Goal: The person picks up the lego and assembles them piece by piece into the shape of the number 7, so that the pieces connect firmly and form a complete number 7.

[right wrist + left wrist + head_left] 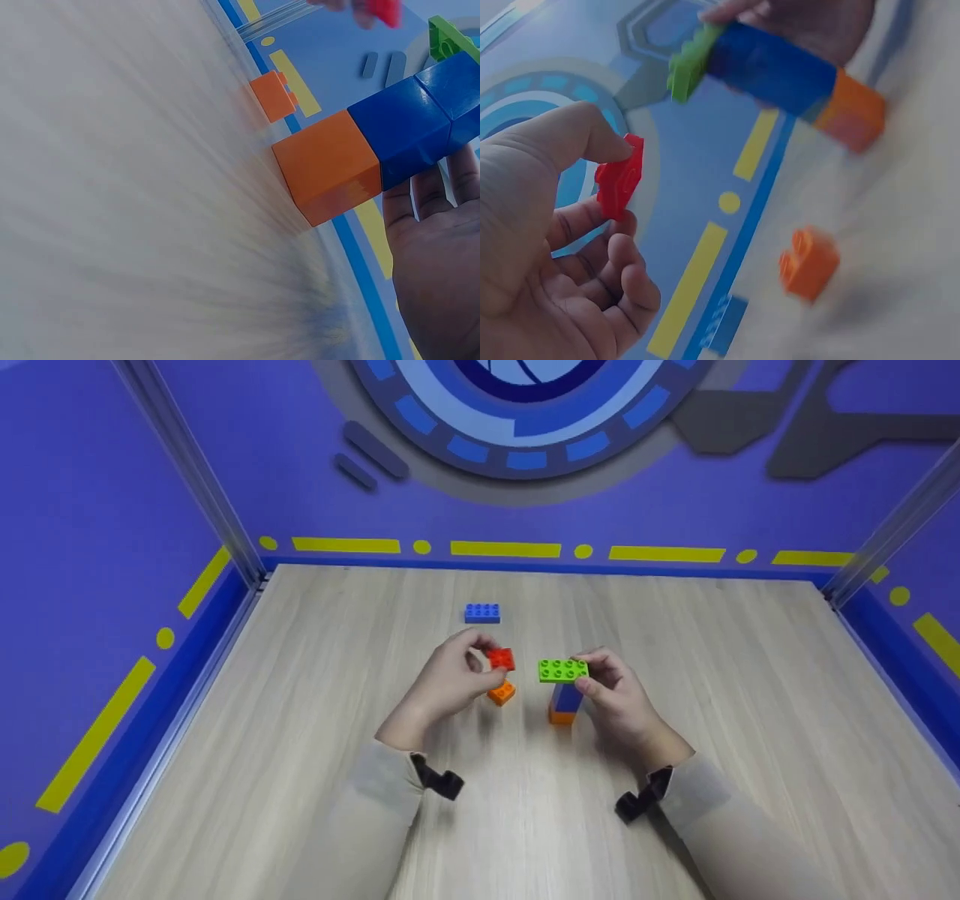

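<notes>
Left hand (pixel 450 679) pinches red brick (pixel 621 178), raised off table (pixel 300 682). Right hand (pixel 626 701) grips upright tower (pixel 772 71): green brick (pixel 563 670) on top, 2 blue bricks (pixel 401 120), orange base (pixel 330 165). Orange brick (pixel 502 694) on table, near left hand. Another blue brick (pixel 482 613) farther back.

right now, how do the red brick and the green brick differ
The red brick is short and squarish; the green brick is longer, with eight studs. The red brick is pinched loose in the left hand; the green brick tops the blue and orange stack, held by the right hand. Both are studded.
</notes>
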Tool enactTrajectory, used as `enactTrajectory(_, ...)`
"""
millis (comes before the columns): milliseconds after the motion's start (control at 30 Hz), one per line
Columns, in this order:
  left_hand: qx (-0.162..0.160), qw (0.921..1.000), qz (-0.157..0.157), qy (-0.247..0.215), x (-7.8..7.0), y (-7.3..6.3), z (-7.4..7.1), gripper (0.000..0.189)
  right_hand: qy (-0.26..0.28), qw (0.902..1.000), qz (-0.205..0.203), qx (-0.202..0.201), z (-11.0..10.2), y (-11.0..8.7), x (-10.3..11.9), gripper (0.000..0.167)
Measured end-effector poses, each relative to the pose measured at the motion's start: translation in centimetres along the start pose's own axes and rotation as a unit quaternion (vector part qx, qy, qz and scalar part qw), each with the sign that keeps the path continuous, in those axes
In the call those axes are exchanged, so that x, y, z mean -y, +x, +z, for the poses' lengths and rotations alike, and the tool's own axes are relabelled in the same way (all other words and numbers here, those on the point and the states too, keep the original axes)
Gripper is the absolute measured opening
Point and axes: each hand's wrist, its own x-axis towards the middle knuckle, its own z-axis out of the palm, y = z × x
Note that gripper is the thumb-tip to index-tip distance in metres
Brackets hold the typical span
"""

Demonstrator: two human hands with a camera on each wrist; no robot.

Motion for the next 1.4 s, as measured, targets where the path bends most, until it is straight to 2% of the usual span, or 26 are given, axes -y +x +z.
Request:
enactTrajectory(100, -0.004, 0.9981, 0.003, -0.061, -0.5, 0.5, 1.6, 0.034, -0.006, 1.0000, 0.005, -0.005, -0.1, -0.1, 0.1, 0.022)
enactTrajectory(300, -0.022, 0.9870, 0.002, -0.159, -0.4, 0.7, 3.9, 0.035, -0.005, 0.9999, 0.011, -0.007, -0.1, -0.2, -0.1, 0.022)
enactTrajectory(633, -0.003, 0.9769, -0.008, -0.213, 0.9, 0.6, 5.3, 0.038, -0.013, 0.9997, 0.015, -0.016, 0.0, -0.3, 0.2, 0.026)
enactTrajectory(767, 0.010, 0.9683, -0.011, -0.249, 1.3, 0.5, 5.8, 0.036, -0.010, 0.9999, 0.005, -0.009, 0.0, -0.1, 0.2, 0.027)
enactTrajectory(933, 0.011, 0.9542, -0.018, -0.298, 2.0, 0.8, 6.3, 0.038, -0.011, 0.9999, 0.002, 0.000, 0.1, -0.1, 0.1, 0.023)
enactTrajectory(1067, 0.003, 0.9491, -0.026, -0.314, 2.2, 0.8, 6.8, 0.041, -0.006, 0.9999, 0.010, -0.006, 0.2, -0.2, 0.2, 0.021)
enactTrajectory(1167, -0.002, 0.9346, -0.046, -0.353, 2.2, 0.6, 7.5, 0.042, -0.003, 0.9998, 0.014, -0.012, 0.3, -0.2, 0.2, 0.020)
enactTrajectory(1300, -0.002, 0.9042, -0.081, -0.419, 2.0, 0.4, 8.2, 0.043, -0.009, 0.9995, 0.023, -0.019, 0.3, -0.2, 0.2, 0.019)
enactTrajectory(1367, 0.002, 0.8981, -0.089, -0.431, 1.9, 0.4, 8.4, 0.043, -0.009, 0.9994, 0.026, -0.020, 0.3, -0.2, 0.2, 0.021)
enactTrajectory(1400, 0.004, 0.8979, -0.088, -0.431, 1.9, 0.4, 8.4, 0.043, -0.009, 0.9994, 0.027, -0.020, 0.3, -0.1, 0.2, 0.021)
